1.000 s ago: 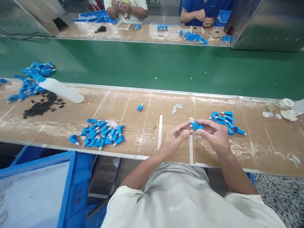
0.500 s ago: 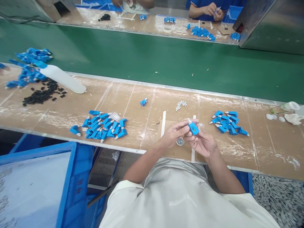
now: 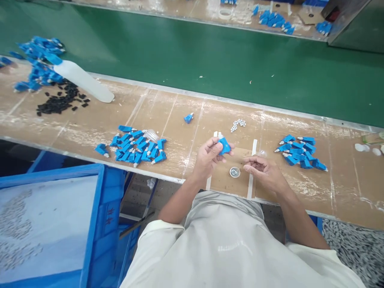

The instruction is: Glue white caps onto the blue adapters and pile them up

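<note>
My left hand (image 3: 207,159) is closed around a blue plastic piece with a white tip (image 3: 223,146), held above the bench with the tip pointing up and away from me. To the right, my right hand (image 3: 264,170) has its thumb and fingers drawn together; whatever they pinch, if anything, is too small to make out. Its fingertips are just right of a small round dish (image 3: 235,172) with dark, shiny contents. A cardboard sheet (image 3: 223,182) edged with white tape strips lies under the dish. Beyond it sits a cluster of tiny white parts (image 3: 238,125).
Blue pieces form a left pile (image 3: 139,146) and a right pile (image 3: 301,152); a single blue piece (image 3: 189,118) lies apart. Farther left are black parts (image 3: 57,102) and a white bottle (image 3: 84,82). A blue crate (image 3: 103,224) stands below the bench's left edge.
My hands have separated: the left has moved left with the blue piece, and the right has let go and come beside the dish. The view has tilted down.
</note>
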Tool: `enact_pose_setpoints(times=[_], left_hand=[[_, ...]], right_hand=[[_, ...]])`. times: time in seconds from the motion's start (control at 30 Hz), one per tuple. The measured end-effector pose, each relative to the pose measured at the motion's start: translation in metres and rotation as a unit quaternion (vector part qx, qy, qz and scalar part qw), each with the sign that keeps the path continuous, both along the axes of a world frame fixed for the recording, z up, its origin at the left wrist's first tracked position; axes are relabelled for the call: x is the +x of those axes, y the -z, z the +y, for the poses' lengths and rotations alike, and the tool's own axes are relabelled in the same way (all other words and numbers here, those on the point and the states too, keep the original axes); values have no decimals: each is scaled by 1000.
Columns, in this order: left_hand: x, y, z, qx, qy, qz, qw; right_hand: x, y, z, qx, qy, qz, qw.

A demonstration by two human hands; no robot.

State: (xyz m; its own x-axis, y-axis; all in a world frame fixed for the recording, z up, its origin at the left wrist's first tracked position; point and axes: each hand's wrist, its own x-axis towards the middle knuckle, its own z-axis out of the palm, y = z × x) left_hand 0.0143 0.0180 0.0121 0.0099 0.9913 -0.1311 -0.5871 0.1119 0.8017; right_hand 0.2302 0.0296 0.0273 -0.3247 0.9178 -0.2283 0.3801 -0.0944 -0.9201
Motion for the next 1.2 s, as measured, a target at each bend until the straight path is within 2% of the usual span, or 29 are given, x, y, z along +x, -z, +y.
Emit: enact_pose_setpoints(times=[0.1, 0.2, 0.4, 0.53, 0.9, 1.2], left_hand=[[-11, 8, -5, -35, -37, -23, 998], [-16, 17, -10, -63, -47, -44, 996], [-17, 30, -13, -100, -56, -64, 991], [-16, 35, -13, -118, -64, -77, 988], [-15, 37, -14, -136, -66, -107, 983], [-16, 35, -17, -157, -66, -123, 978]], right_hand=[[-1, 15, 4, 16, -33, -22, 999], [-5, 23, 4, 22, -42, -24, 999], [-9, 20, 2, 55, -60, -30, 996], [-11, 18, 3, 46, -58, -44, 996], [-20, 21, 2, 81, -66, -47, 993], [-14, 23, -1, 196, -89, -22, 976]])
